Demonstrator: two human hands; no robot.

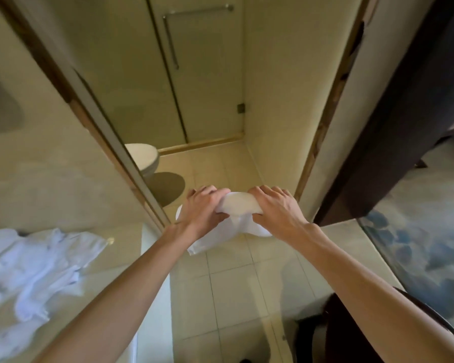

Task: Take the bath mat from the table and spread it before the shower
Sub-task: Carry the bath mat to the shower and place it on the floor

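Note:
A white bath mat [237, 209] hangs bunched in the air above the tiled floor, held by both hands in the middle of the head view. My left hand [201, 209] grips its left part and my right hand [274, 209] grips its right part, fingers curled over the top fold. The mat's lower corners droop below the hands. The glass shower door [202, 74] with a long metal handle stands straight ahead, beyond a raised threshold [202, 146].
A toilet [143, 155] and a dark floor mat [165, 187] lie at the left, ahead of me. White crumpled towels [34, 271] rest on a counter at the lower left. A dark door [393, 113] stands open on the right. Pale tiled floor [236, 284] lies below my arms.

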